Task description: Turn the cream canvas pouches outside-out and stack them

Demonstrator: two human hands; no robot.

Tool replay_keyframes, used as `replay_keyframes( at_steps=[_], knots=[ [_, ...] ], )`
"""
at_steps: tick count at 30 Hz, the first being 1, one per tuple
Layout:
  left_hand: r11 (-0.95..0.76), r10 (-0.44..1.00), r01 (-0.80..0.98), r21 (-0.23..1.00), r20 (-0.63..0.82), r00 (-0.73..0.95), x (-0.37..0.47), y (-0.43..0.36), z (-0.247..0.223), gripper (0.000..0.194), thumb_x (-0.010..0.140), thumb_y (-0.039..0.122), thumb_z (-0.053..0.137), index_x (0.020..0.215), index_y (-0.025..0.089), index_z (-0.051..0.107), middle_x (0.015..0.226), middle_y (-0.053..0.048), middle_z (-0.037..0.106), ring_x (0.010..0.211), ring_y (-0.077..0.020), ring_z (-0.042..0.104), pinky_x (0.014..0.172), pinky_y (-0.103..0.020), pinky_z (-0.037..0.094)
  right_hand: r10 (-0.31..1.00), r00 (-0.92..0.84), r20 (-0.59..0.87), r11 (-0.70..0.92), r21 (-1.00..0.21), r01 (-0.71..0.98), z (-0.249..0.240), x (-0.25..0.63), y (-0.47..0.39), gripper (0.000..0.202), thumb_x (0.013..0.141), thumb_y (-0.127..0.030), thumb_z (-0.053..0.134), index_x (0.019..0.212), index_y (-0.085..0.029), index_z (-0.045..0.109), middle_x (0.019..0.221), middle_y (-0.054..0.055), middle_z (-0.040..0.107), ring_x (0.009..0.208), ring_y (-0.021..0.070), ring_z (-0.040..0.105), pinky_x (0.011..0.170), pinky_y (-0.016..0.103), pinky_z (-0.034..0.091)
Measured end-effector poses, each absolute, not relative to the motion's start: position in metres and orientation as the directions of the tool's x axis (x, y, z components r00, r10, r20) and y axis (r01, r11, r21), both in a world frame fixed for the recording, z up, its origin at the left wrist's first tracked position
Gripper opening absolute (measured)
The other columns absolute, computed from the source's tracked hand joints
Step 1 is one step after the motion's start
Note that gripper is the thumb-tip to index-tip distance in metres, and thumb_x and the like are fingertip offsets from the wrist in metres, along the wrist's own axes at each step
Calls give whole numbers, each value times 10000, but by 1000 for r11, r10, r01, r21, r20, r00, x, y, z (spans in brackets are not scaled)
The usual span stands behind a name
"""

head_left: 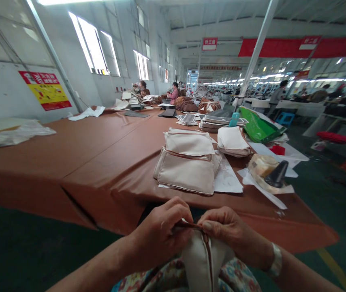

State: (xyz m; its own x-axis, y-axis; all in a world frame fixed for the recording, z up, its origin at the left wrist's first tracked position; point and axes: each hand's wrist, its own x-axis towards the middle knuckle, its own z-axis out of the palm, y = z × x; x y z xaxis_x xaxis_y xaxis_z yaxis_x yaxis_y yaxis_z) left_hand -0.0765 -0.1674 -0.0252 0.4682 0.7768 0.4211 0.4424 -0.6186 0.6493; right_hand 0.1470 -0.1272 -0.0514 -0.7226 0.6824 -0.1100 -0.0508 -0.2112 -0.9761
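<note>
The cream piece (pixel 195 259) hangs over the person's lap, just off the near edge of the table, its brown-trimmed upper edge (pixel 195 224) running between both hands and a dark line running down its middle. It looks light and pliable, probably fabric or soft leather, so it should fold and sag rather than hold itself flat; nothing about it suggests a fragile thing, though a hard tug could pull the seam out of line. The trimmed edge, likely thicker and firmer than the panels, seems the best place to take hold, with a pinch on either side of the middle line. The left hand (pixel 162 227) has that edge between thumb and curled fingers, and the right hand (pixel 232 229) pinches it close by, thumb on top. Below lies flowered cloth (pixel 163 278) over the lap. Beyond, on the brown-covered table (pixel 109 154), sit a stack of similar cream pieces (pixel 186 174), a smaller pile (pixel 233 140) beside it, and a dark cone-shaped object (pixel 277 175) farther right.
</note>
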Motion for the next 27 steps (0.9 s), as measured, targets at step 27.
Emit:
replay_keyframes(
  at_steps=[27],
  knots=[
    [-800, 584, 548, 245, 106, 805, -65, -172, -24, 98, 906, 79, 437, 912, 142, 512, 881, -60, 542, 765, -169, 518, 708, -267, 458, 646, -725, -237, -186, -971, 152, -51, 144, -126, 299, 746, -371, 742, 735, -86, 655, 605, -19, 536, 543, 79, 389, 521, 199, 294]
  ],
)
